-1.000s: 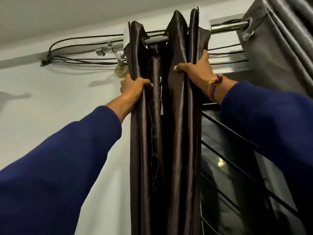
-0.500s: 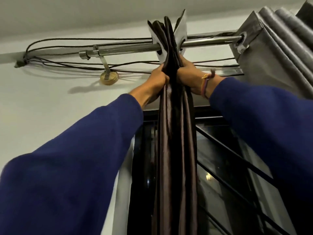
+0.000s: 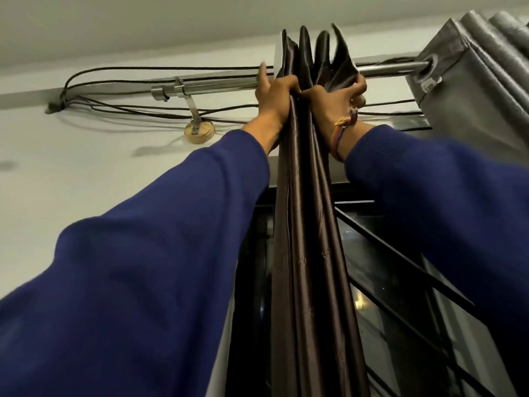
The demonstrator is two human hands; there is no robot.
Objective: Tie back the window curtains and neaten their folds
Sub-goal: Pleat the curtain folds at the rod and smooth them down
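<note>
A dark brown satin curtain [image 3: 306, 253] hangs from a metal rod [image 3: 217, 88], bunched into a narrow bundle of folds. My left hand [image 3: 276, 96] grips the bundle's left side just under the rod, thumb raised against the rod. My right hand [image 3: 335, 103], with a braided thread band on the wrist, grips the right side of the same bundle, fingers curled round the outer fold. The two hands squeeze the folds together from both sides. The curtain's top pleats stick up above the rod.
A grey curtain [image 3: 469, 90] hangs on the same rod at the upper right. Dark cables [image 3: 160, 73] run along the wall behind the rod, beside a round bracket mount [image 3: 199, 133]. A dark window with black bars [image 3: 400, 282] lies behind the curtain.
The brown curtain went from spread pleats to a tight bundle. Both hands moved inward and up to just under the rod. The view has shifted closer and to the right.
</note>
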